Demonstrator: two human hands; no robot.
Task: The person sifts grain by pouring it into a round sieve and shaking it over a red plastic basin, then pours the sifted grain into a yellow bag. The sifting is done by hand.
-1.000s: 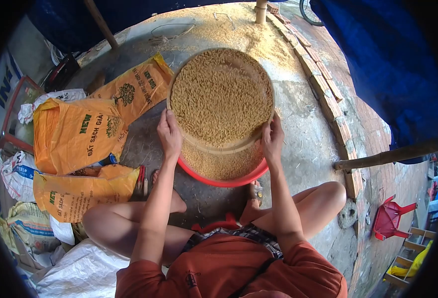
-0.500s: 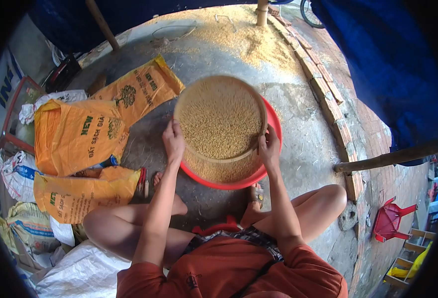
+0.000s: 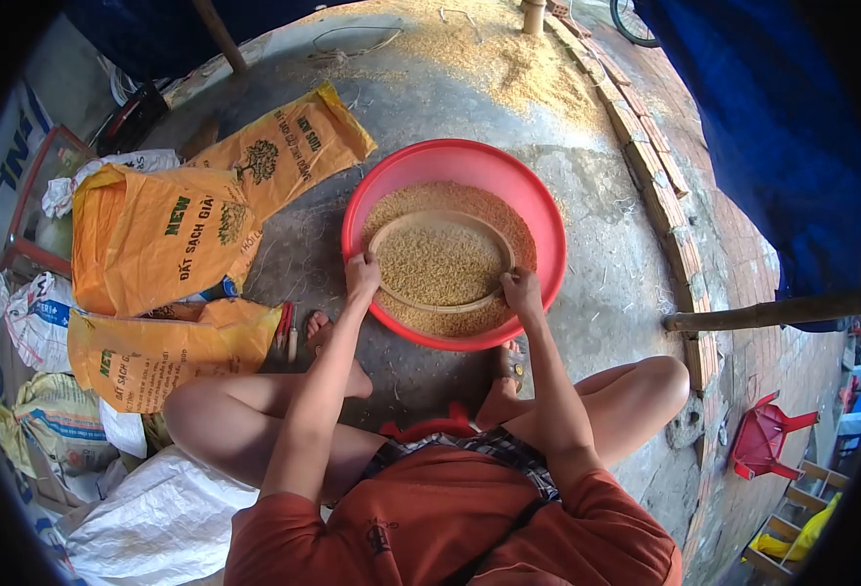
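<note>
A round sieve (image 3: 440, 214) with a pale rim is held low inside a red basin (image 3: 540, 195). Grain (image 3: 437, 266) covers the bottom of the sieve, and more golden grain (image 3: 406, 199) lies in the basin around it. My left hand (image 3: 362, 277) is closed on the sieve's left edge. On the opposite edge, the fingers of my right hand (image 3: 521, 290) are wrapped round the rim. The sieve looks tilted, and it hides the grain directly beneath it.
Orange printed sacks (image 3: 162, 239) lie to the left, with a white sack (image 3: 162, 518) nearer me. Loose grain (image 3: 508, 68) is spread on the floor ahead. A row of bricks (image 3: 670, 230) runs along the right, near a wooden pole (image 3: 767, 317) and a red stool (image 3: 772, 435).
The sieve has dropped from above the basin down into it, both hands moving with it. More of the basin and its grain now shows.
</note>
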